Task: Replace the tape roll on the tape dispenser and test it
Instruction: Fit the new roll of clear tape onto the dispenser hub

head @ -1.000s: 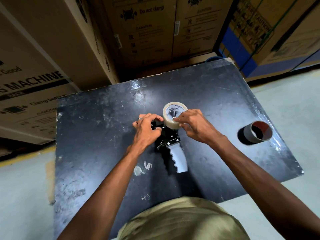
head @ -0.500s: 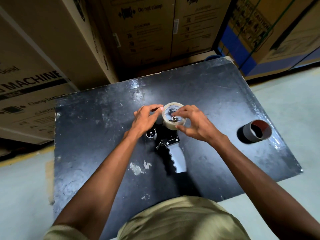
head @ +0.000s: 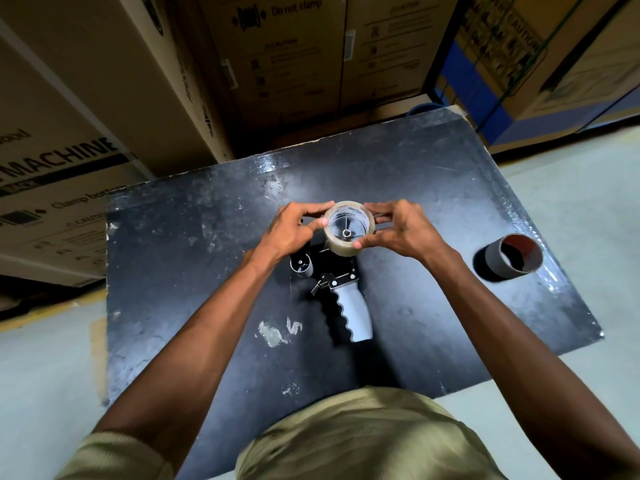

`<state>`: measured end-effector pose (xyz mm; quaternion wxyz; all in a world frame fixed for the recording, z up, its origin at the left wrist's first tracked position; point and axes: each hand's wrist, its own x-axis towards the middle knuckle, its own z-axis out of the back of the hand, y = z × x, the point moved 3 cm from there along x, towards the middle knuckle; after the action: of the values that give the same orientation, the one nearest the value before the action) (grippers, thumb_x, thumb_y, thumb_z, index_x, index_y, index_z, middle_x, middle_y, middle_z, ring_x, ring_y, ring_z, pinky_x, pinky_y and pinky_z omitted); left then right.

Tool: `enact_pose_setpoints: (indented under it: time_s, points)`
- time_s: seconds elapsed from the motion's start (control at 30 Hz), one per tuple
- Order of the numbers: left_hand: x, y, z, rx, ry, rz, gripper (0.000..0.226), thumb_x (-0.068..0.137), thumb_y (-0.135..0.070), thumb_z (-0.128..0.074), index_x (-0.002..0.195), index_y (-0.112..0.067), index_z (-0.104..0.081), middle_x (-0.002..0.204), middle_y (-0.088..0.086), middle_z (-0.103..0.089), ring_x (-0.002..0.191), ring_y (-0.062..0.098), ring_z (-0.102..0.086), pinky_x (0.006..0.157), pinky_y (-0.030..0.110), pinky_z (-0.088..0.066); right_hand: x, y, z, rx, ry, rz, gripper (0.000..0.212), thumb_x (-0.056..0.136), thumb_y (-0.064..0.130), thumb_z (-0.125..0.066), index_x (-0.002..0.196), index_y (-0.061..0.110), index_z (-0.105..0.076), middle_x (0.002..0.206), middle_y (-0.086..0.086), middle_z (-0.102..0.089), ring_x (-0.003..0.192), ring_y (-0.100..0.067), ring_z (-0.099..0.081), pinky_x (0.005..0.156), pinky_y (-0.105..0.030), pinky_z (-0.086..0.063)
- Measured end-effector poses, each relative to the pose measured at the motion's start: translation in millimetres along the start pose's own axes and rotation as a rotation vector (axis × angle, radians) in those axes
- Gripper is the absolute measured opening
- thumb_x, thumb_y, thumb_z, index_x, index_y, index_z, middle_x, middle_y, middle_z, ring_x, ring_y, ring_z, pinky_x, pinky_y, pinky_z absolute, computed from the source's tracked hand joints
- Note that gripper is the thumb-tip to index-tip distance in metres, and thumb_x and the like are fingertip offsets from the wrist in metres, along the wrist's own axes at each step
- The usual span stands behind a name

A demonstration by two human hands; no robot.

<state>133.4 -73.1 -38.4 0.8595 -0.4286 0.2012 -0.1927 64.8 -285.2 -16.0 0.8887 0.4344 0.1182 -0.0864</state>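
Note:
A hand-held tape dispenser [head: 341,271] with a black frame lies flat on the black table [head: 173,265], its grey ribbed handle [head: 355,315] pointing toward me. A clear tape roll [head: 349,249] sits over the dispenser's spoked hub. My left hand [head: 294,230] grips the roll's left rim with thumb and fingers. My right hand [head: 401,230] grips its right and near rim. The dispenser's small roller [head: 302,266] shows just below my left wrist.
An empty cardboard tape core [head: 512,259] lies on its side at the table's right edge. Tall cardboard boxes [head: 294,64] stand close behind and to the left of the table. Pale floor [head: 571,202] surrounds it.
My left hand left the roller area and moved up onto the roll's left side. Both hands now hold the roll, which lies flatter over the hub.

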Motion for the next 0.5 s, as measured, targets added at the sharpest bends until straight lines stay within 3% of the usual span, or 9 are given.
enact_pose_setpoints:
  time_s: [0.1, 0.23, 0.3, 0.37, 0.5]
  points:
    - [1, 3, 0, 0.014, 0.000, 0.001, 0.042, 0.088, -0.020, -0.078, 0.129, -0.019, -0.069, 0.131, -0.002, -0.068, 0.125, 0.003, -0.057, 0.113, 0.025, -0.040, -1, 0, -3, 0.000, 0.001, 0.005, 0.079, 0.055, 0.020, -0.100, 0.128, 0.014, -0.069, 0.126, -0.002, -0.072, 0.105, -0.009, -0.070, 0.095, -0.024, -0.055]
    - [0, 2, -2, 0.025, -0.028, -0.006, 0.041, 0.088, -0.018, -0.077, 0.128, -0.018, -0.069, 0.131, -0.002, -0.066, 0.123, -0.003, -0.053, 0.110, 0.014, -0.035, 0, -4, -7, -0.034, -0.014, -0.019, 0.081, 0.057, 0.021, -0.099, 0.131, 0.014, -0.068, 0.135, 0.001, -0.067, 0.107, -0.008, -0.069, 0.079, 0.006, -0.040]
    - [1, 2, -3, 0.039, -0.023, -0.011, 0.040, 0.089, -0.018, -0.076, 0.129, -0.017, -0.068, 0.132, -0.002, -0.066, 0.128, 0.003, -0.054, 0.112, 0.016, -0.033, 1, -4, -9, -0.047, -0.011, -0.026, 0.078, 0.058, 0.020, -0.098, 0.130, 0.014, -0.069, 0.135, 0.001, -0.067, 0.104, -0.005, -0.067, 0.075, 0.009, -0.037]
    - [5, 5, -3, 0.092, -0.016, 0.004, 0.039, 0.090, -0.025, -0.075, 0.128, -0.023, -0.069, 0.132, -0.004, -0.066, 0.135, 0.012, -0.053, 0.110, 0.017, -0.025, 1, -2, -9, -0.062, -0.008, -0.029, 0.072, 0.059, 0.019, -0.098, 0.126, 0.016, -0.071, 0.131, 0.003, -0.070, 0.099, -0.004, -0.066, 0.081, 0.000, -0.044]
    - [11, 13, -1, 0.212, -0.016, 0.050, 0.038, 0.089, -0.042, -0.072, 0.126, -0.039, -0.068, 0.132, -0.011, -0.067, 0.140, 0.016, -0.047, 0.107, 0.031, -0.011, 2, -1, -9, -0.018, -0.011, -0.076, 0.069, 0.057, 0.016, -0.099, 0.121, 0.014, -0.074, 0.103, 0.004, -0.077, 0.094, -0.013, -0.074, 0.095, -0.034, -0.058]
